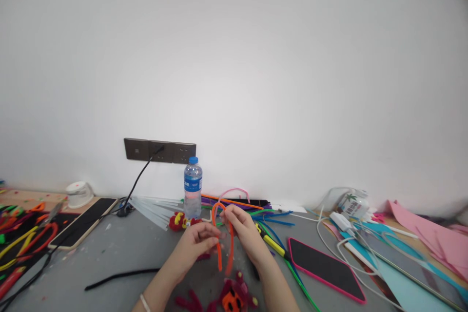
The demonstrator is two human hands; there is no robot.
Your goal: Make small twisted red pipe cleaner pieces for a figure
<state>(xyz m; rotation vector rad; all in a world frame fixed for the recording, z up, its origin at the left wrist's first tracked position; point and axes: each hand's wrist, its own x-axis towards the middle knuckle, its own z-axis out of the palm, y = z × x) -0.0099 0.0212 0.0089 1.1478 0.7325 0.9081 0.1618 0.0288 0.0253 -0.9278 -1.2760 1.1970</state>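
An orange pipe cleaner, bent into a narrow upside-down U with both ends hanging down, is held above the grey table. My right hand pinches it near the top of the bend. My left hand is closed on its left strand, thumb against fingers. Under my hands lies a dark red fuzzy figure with an orange face, partly cut off by the lower edge. Behind my left hand sits a red and yellow fuzzy piece. To the left of my left forearm lies a black pipe cleaner.
A water bottle stands against the wall behind my hands. On the right are a yellow-handled tool, a pink-edged phone and white cables. Leftward lie another phone, a white tub and colourful pipe cleaners.
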